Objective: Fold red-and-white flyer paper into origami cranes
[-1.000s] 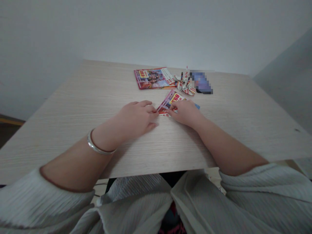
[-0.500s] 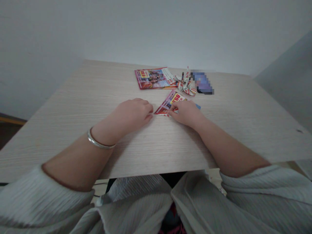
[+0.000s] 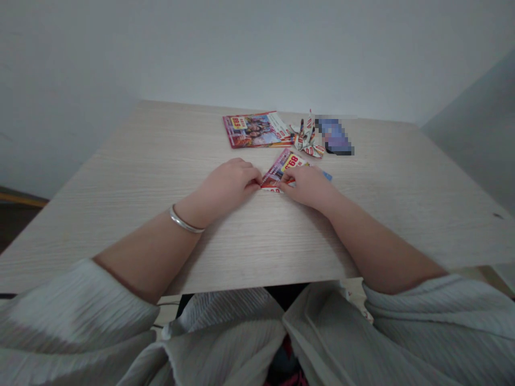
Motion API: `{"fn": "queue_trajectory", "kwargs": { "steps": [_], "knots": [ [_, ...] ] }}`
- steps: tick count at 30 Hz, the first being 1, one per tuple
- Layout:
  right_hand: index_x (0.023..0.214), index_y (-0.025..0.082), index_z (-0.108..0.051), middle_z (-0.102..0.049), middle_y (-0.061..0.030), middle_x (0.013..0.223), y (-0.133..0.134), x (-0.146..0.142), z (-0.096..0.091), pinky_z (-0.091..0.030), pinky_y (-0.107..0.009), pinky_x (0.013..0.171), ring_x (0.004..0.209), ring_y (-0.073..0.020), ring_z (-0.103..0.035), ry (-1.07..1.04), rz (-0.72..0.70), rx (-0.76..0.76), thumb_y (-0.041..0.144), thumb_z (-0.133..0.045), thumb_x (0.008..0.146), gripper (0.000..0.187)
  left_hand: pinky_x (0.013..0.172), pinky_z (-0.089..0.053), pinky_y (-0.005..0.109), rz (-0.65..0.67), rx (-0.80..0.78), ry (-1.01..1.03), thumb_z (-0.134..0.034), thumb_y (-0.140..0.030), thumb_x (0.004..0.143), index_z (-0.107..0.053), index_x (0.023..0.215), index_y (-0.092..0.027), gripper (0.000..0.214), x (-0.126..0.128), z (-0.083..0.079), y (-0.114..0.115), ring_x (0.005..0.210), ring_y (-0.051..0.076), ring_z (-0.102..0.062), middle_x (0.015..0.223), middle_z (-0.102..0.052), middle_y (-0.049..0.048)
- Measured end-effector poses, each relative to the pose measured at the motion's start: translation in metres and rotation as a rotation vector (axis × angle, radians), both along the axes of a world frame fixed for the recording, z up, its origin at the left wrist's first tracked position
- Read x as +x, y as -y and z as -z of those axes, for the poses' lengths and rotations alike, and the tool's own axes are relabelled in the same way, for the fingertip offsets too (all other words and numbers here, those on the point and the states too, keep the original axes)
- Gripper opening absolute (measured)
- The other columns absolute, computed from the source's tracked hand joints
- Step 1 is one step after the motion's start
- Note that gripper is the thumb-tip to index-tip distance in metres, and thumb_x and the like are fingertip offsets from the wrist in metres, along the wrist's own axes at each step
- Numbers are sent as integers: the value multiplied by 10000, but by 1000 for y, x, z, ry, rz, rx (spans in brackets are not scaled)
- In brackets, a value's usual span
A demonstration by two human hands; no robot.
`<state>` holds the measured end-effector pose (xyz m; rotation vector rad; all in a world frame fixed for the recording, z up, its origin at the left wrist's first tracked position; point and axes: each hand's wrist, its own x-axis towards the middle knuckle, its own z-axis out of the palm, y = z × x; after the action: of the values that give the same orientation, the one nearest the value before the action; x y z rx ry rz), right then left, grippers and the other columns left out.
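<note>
A folded sheet of printed paper [image 3: 277,172], shaped roughly like a triangle with its tip pointing away from me, lies on the table. My left hand [image 3: 235,179] has its thumb and fingertips pinched together at the paper's left corner. My right hand [image 3: 308,185] rests over the right part of the sheet, thumb and forefinger closed on its lower edge. A small blue piece of the sheet peeks out past the right hand; the rest there is covered.
Behind the sheet lies a stack of printed leaflets [image 3: 257,130]. A folded paper crane [image 3: 306,140] stands beside it, touching or overlapping its right end. Farther right is a blurred-out phone-like object [image 3: 336,136]. The pale wooden table [image 3: 120,177] meets a wall [image 3: 257,53] at the back.
My left hand has moved right, from just beside the paper onto its left corner, and its fingers have closed there. My right hand has stayed in place.
</note>
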<state>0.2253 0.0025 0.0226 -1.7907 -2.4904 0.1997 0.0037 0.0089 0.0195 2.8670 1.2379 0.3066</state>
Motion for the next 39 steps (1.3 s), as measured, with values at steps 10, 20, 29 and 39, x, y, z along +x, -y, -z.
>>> {"fn": "queue_trajectory", "kwargs": {
  "steps": [10,20,29,39],
  "knots": [
    [999,212,-776,-821,-98,1077,-2,0,3,-462,-392,904,1052,-280,-715,-24,0,-20,431,-596,1014,284,1070,-498,521,-107,-6,130,-513,-267,979,-794,1031,-186,297,-4,17,-3,1143,307,-620,1130,-717,134],
    [1017,218,-780,-821,-92,1098,0,1,1,-466,-380,886,1049,-277,-719,-17,13,-18,425,-610,1010,268,1121,-500,533,-81,-8,160,-442,-104,927,-771,980,-151,337,-9,14,-5,1243,318,-631,1258,-732,156],
    [1070,217,-785,-818,-88,1113,-7,4,-1,-455,-331,779,952,-245,-714,-52,40,-40,428,-606,1002,285,1084,-518,457,210,9,-64,-400,-282,1101,-756,1272,-124,426,6,-5,16,1154,279,-677,1239,-749,158],
    [927,192,-749,-789,-55,873,-10,45,-13,-410,-287,633,687,-172,-635,-97,74,-147,340,-584,988,230,905,-540,438,210,116,-143,-421,-281,1102,-748,1281,-149,395,13,-6,22,994,284,-684,1128,-752,155]
  ]
}}
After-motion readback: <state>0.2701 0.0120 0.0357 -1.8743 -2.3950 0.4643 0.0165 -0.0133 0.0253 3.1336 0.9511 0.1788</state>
